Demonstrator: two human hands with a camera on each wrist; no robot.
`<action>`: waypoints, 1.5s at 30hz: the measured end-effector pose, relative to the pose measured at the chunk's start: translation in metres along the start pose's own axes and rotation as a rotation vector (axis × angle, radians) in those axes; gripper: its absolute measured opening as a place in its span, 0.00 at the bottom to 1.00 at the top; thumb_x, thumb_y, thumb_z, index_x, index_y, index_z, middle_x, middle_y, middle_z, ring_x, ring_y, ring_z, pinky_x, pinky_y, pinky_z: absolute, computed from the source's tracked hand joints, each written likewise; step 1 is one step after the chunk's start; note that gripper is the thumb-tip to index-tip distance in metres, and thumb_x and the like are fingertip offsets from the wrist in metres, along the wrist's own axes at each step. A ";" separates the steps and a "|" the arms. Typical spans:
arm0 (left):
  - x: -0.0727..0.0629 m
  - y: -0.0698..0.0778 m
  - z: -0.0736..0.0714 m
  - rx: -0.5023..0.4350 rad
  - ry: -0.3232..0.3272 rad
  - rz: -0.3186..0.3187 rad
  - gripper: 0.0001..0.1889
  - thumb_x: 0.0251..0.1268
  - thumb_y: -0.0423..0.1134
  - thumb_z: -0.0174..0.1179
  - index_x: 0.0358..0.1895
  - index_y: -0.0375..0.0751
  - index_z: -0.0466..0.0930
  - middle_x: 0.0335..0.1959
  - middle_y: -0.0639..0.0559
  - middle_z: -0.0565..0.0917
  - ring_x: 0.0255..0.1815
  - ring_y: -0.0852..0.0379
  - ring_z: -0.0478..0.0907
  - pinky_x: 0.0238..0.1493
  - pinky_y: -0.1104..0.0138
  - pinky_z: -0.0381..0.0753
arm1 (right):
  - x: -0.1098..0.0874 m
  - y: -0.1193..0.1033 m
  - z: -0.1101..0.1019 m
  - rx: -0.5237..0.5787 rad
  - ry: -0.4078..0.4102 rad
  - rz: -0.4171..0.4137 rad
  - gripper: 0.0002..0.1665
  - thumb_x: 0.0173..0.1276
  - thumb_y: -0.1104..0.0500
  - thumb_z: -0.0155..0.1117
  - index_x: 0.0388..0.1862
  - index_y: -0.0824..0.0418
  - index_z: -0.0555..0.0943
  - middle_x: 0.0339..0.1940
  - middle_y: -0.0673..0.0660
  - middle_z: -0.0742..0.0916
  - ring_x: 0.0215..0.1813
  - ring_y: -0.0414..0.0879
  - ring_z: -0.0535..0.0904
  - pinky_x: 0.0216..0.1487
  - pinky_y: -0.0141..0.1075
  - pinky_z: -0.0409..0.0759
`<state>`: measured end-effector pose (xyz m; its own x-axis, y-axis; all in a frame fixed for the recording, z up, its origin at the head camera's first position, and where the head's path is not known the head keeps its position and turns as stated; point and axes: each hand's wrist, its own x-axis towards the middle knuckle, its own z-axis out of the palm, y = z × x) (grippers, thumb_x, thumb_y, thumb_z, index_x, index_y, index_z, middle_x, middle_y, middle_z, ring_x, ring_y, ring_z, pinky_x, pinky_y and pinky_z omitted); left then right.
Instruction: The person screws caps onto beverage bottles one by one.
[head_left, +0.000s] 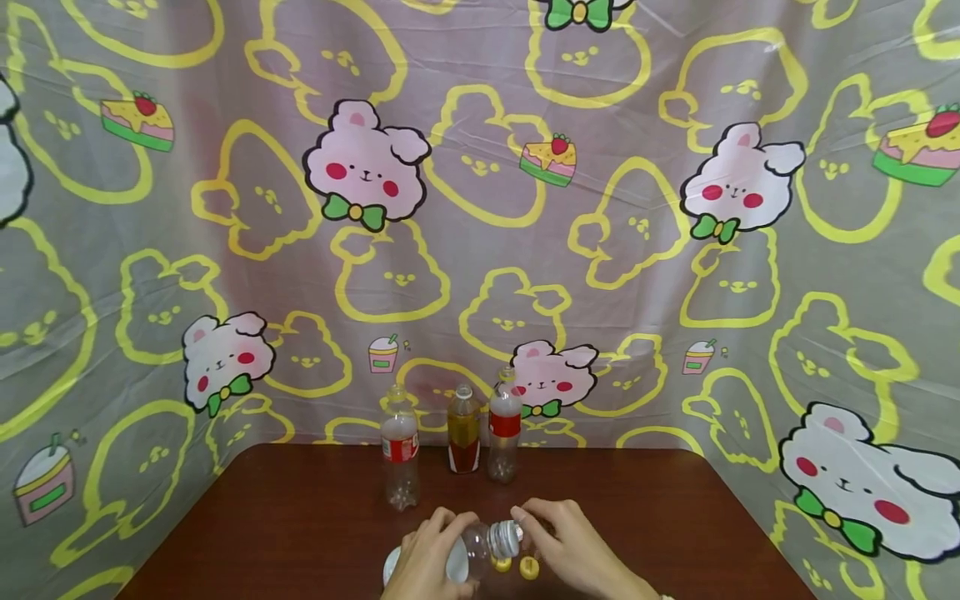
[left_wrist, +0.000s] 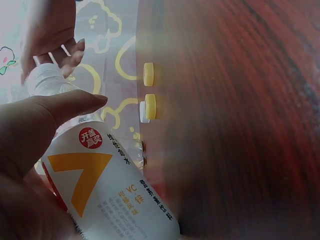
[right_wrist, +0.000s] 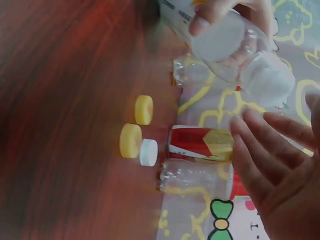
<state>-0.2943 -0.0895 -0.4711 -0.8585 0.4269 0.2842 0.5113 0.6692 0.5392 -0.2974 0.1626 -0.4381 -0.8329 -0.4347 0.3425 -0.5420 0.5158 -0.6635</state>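
Note:
My left hand (head_left: 437,554) grips a clear drink bottle with a white label (left_wrist: 107,185) bearing a large orange 7. The bottle is tilted, its white top (right_wrist: 268,80) toward the right hand. My right hand (head_left: 566,542) is beside that top, fingers apart and not curled round it; in the right wrist view (right_wrist: 280,175) a gap shows between them. Below, on the table, lie two yellow caps (right_wrist: 131,141) and a smaller white cap (right_wrist: 148,152).
At the back of the brown table (head_left: 300,508) stand a red-labelled clear bottle (head_left: 401,454), a bottle with yellow-and-red colouring (head_left: 463,433) and another red-labelled clear bottle (head_left: 504,429). A patterned curtain (head_left: 480,250) surrounds the table's back and sides.

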 end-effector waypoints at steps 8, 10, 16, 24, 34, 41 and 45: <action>0.001 0.000 -0.002 0.016 0.006 0.010 0.36 0.47 0.47 0.80 0.63 0.55 0.77 0.44 0.59 0.74 0.38 0.57 0.73 0.38 0.47 0.73 | 0.003 -0.002 -0.004 0.112 -0.148 -0.090 0.20 0.71 0.47 0.70 0.56 0.55 0.82 0.38 0.45 0.87 0.36 0.35 0.83 0.36 0.32 0.82; 0.001 0.000 -0.001 0.018 0.007 0.015 0.36 0.47 0.47 0.80 0.63 0.55 0.77 0.44 0.59 0.74 0.38 0.57 0.73 0.37 0.47 0.73 | 0.002 -0.002 -0.002 0.107 -0.131 -0.141 0.18 0.70 0.49 0.71 0.53 0.55 0.83 0.38 0.45 0.87 0.35 0.34 0.83 0.36 0.32 0.83; -0.001 -0.001 0.002 0.020 0.009 0.011 0.36 0.46 0.47 0.80 0.63 0.54 0.77 0.44 0.59 0.74 0.38 0.57 0.73 0.38 0.47 0.73 | 0.001 0.001 -0.002 0.112 -0.111 -0.284 0.17 0.70 0.55 0.71 0.56 0.58 0.84 0.42 0.49 0.87 0.40 0.35 0.84 0.38 0.33 0.84; -0.001 -0.002 0.002 0.004 -0.009 0.015 0.36 0.47 0.46 0.81 0.64 0.53 0.77 0.45 0.57 0.74 0.38 0.57 0.73 0.38 0.48 0.73 | 0.000 0.003 -0.002 0.087 -0.137 -0.295 0.18 0.69 0.56 0.72 0.57 0.56 0.85 0.43 0.46 0.85 0.42 0.34 0.83 0.40 0.31 0.84; 0.002 -0.003 0.003 0.008 -0.033 0.013 0.36 0.47 0.47 0.81 0.64 0.54 0.77 0.45 0.58 0.74 0.40 0.56 0.74 0.39 0.47 0.73 | 0.001 0.002 0.004 -0.056 -0.100 -0.064 0.16 0.74 0.40 0.63 0.39 0.50 0.87 0.26 0.35 0.84 0.28 0.29 0.79 0.29 0.30 0.77; 0.001 -0.004 0.004 0.017 -0.018 0.023 0.36 0.46 0.47 0.82 0.63 0.54 0.78 0.45 0.58 0.74 0.41 0.55 0.75 0.40 0.45 0.74 | 0.001 0.003 0.004 -0.109 -0.109 0.003 0.25 0.80 0.37 0.50 0.29 0.46 0.83 0.20 0.37 0.81 0.24 0.31 0.76 0.26 0.32 0.73; 0.000 -0.004 0.004 0.027 0.011 0.041 0.37 0.45 0.46 0.82 0.63 0.54 0.78 0.45 0.58 0.74 0.39 0.55 0.75 0.38 0.47 0.73 | 0.001 0.004 -0.003 -0.057 -0.175 -0.007 0.21 0.82 0.39 0.48 0.49 0.48 0.85 0.38 0.39 0.87 0.37 0.32 0.81 0.37 0.33 0.79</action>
<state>-0.2961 -0.0895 -0.4765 -0.8370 0.4476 0.3148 0.5470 0.6677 0.5050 -0.3007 0.1670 -0.4384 -0.7994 -0.5580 0.2226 -0.5575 0.5508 -0.6211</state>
